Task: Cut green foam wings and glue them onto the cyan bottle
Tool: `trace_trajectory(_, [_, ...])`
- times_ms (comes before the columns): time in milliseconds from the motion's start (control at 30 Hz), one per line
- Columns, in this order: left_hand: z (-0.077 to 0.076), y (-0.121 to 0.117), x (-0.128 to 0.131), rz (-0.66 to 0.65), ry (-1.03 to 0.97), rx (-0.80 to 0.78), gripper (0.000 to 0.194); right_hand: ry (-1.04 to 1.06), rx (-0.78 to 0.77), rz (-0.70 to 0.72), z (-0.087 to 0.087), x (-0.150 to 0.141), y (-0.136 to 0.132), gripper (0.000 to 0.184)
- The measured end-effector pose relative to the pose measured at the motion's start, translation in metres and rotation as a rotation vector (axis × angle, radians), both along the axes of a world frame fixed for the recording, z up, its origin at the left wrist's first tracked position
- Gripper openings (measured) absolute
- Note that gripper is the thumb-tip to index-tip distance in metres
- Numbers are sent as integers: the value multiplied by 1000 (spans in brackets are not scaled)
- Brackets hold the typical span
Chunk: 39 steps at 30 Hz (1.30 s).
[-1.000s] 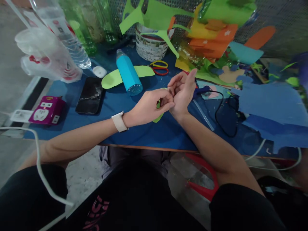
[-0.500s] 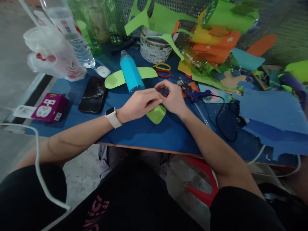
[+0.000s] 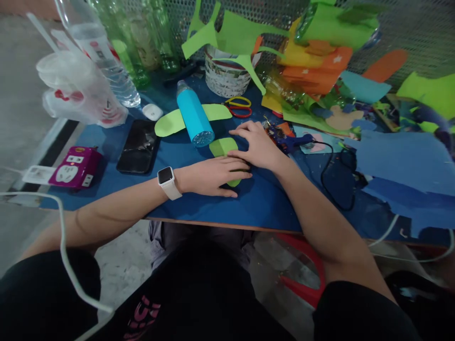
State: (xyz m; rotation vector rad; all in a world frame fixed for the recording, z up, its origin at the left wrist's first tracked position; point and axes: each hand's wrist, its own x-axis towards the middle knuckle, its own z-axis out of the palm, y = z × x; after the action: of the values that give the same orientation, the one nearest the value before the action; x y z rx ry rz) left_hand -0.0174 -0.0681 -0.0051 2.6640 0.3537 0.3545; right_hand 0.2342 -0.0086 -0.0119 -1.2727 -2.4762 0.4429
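Note:
A small green paper piece (image 3: 221,146) lies on the blue table, partly covered by my hands. My left hand (image 3: 222,175) rests flat across its lower part with the fingers stretched out. At its upper right, my right hand (image 3: 258,147) has its thumb by the paper and its fingers apart. Just behind them lies a bottle wrapped in blue paper (image 3: 194,113), its clear base towards me. A long green paper strip (image 3: 170,123) sticks out on both sides of the bottle like wings. Scissors with yellow and red handles (image 3: 240,108) lie to its right.
On the left are a phone (image 3: 138,147), a purple power adapter (image 3: 76,166), a bagged cup (image 3: 80,90) and a water bottle (image 3: 106,61). To the right lie a blue glue gun (image 3: 295,140) with its cord and blue sheets (image 3: 405,161). A woven basket (image 3: 227,78) stands behind.
My hands have moved apart from their pinch over the green paper piece. The left hand has come down flat towards me, and the right hand's fingers have spread. More of the paper shows.

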Motion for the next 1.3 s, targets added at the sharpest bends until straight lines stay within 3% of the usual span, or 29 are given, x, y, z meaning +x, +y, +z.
trace_trajectory(333, [-1, 8, -1, -26, 18, 15, 45, -42, 30, 51, 3, -4, 2, 71])
trace_trajectory(467, [3, 11, -5, 26, 23, 43, 51, -28, 18, 38, 0, -5, 5, 71])
trace_trajectory(600, [6, 19, -13, 109, -74, 124, 63, -7, 5, 66, -3, -2, 7, 74])
trace_trajectory(767, [8, 19, -18, 251, -341, 207, 44, 20, 87, 195, -7, -6, -1, 70])
trace_trajectory(867, [10, 16, -16, 420, -546, 178, 39, -14, 90, 183, -9, -16, -9, 72])
trace_trajectory(967, [10, 23, -14, 498, -692, 124, 35, -78, 102, 100, -8, -26, -14, 78])
trace_trajectory(1133, [3, 50, -21, 639, -815, -91, 57, -120, 145, 61, -5, -30, -15, 67])
trace_trajectory(1300, [-5, 74, -35, 632, -888, -125, 66, -11, 163, 48, -11, -28, -15, 72])
